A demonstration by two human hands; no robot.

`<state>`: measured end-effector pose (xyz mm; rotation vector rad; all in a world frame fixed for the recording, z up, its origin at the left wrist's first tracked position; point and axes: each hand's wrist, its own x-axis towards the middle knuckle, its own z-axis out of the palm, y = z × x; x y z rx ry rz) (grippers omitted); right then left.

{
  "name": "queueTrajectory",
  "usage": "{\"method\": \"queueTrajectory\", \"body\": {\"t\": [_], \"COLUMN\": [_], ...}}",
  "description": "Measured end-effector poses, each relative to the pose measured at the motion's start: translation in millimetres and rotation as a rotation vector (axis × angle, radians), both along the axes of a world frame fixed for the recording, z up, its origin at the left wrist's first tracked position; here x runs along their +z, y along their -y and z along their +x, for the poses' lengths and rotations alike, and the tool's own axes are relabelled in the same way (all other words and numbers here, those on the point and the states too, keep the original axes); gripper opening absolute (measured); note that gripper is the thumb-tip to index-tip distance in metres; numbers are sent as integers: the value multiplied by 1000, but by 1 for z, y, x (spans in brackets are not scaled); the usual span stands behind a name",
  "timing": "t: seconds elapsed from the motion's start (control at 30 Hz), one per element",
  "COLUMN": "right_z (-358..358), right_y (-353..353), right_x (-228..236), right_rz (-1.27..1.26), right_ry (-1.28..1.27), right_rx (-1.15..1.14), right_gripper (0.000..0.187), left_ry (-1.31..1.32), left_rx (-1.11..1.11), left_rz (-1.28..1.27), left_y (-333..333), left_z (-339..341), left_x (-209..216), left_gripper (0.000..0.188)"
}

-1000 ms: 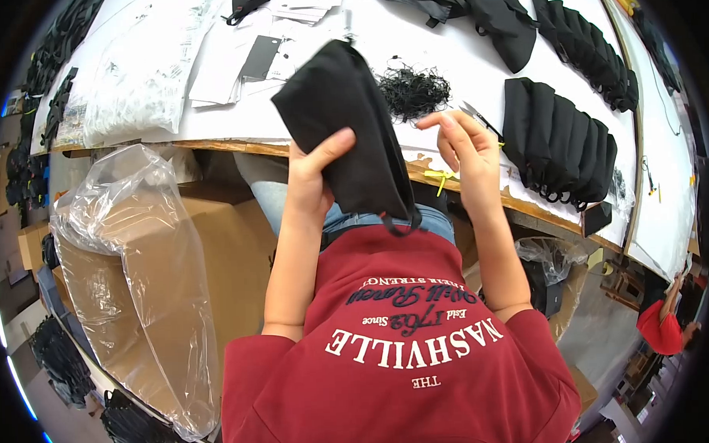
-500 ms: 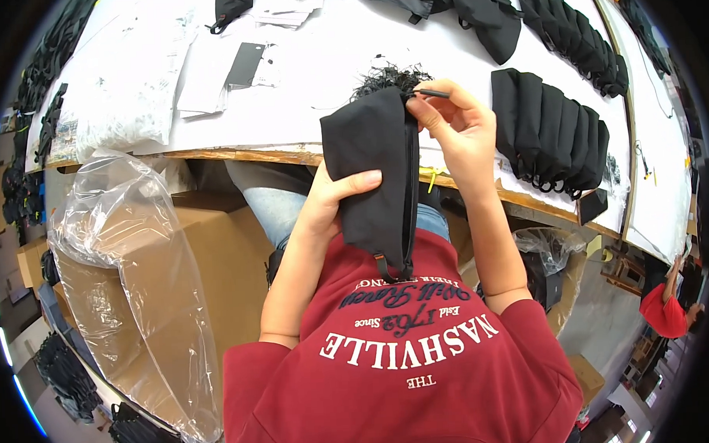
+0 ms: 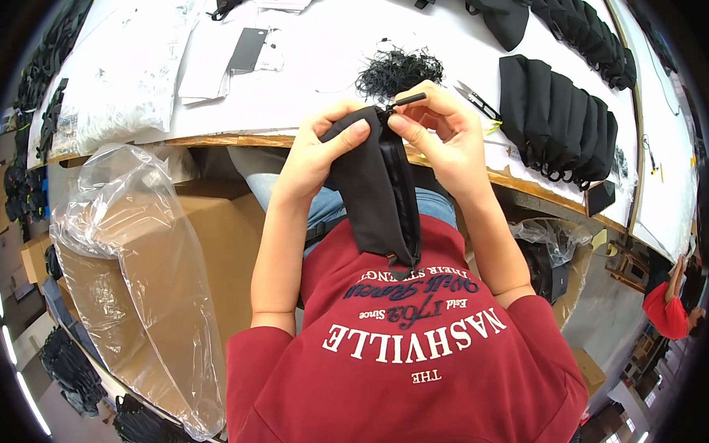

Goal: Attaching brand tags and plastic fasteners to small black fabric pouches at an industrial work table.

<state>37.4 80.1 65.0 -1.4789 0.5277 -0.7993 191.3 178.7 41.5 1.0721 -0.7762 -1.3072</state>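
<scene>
A black zipper pouch (image 3: 367, 194) hangs lengthwise in front of my chest, its lower end against my red shirt. My left hand (image 3: 315, 154) is closed on its upper left corner, thumb on top. My right hand (image 3: 448, 144) pinches the upper zip end between thumb and fingers. A slim black zipper pull (image 3: 410, 99) sticks out over those fingers. Down the pouch's right side the zip lies partly parted. Just beyond my hands is a heap of black thread or cord scraps (image 3: 400, 70). Black thread snips (image 3: 479, 101) lie right of my right hand.
On the white table (image 3: 318, 63), a row of black pouches (image 3: 558, 117) stands at right, another behind. Paper sheets (image 3: 209, 74) and a plastic-covered stack (image 3: 134, 73) lie left. Below the wooden edge, clear plastic (image 3: 137, 268) drapes a cardboard box (image 3: 238, 249). A person in red is far right.
My left hand has moved up from the pouch's middle to its upper corner. My right hand has shifted slightly lower, still at the zip end. The thread snips have come into view.
</scene>
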Motion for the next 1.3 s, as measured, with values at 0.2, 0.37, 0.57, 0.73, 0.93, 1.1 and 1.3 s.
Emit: {"method": "queueTrajectory", "body": {"t": [0.2,0.37,0.57,0.73,0.93,1.1,1.3], "right_z": [-2,1,-2,-1,-4,-14,-13], "right_y": [2,1,1,4,-7,-10,-23], "right_x": [10,5,9,5,15,15,25], "right_rz": [-217,-222,-292,-256,-358,-202,-80], "right_ry": [-22,-1,-17,26,-13,-45,-46], "right_rx": [-58,-95,-90,-123,16,178,334], "right_gripper": [9,10,10,9,5,5,5], "left_ry": [-218,-245,-362,-261,-368,-313,-461], "left_rx": [38,30,23,5,136,245,342], "left_rz": [9,41,-15,64,30,-5,-72], "left_y": [5,9,13,17,25,23,27], "left_z": [-10,-12,-12,-13,2,16,37], "left_x": [2,3,7,15,-9,-7,-10], "left_gripper": [25,24,19,18,21,27,24]}}
